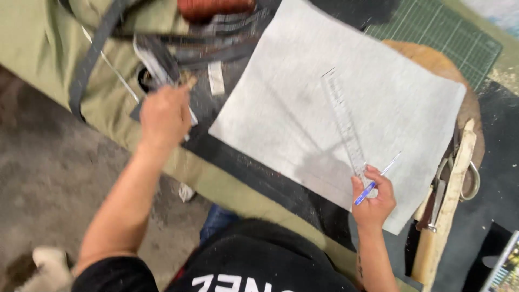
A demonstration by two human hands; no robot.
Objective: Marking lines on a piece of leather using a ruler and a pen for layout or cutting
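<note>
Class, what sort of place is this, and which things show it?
Probably a craft or leather workshop: a green cutting mat, a clear ruler on grey sheet material, and dark straps on the bench.

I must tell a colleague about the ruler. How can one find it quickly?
Find the large grey sheet on the workbench. The clear ruler lies slanted across it, its lower end under the right hand, which holds a blue pen. Only it is see-through.

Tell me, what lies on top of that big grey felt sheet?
On the grey felt sheet lies a clear plastic ruler; the right hand, holding a blue pen, rests at its lower end. Whatever lies beneath stays covered.
</note>
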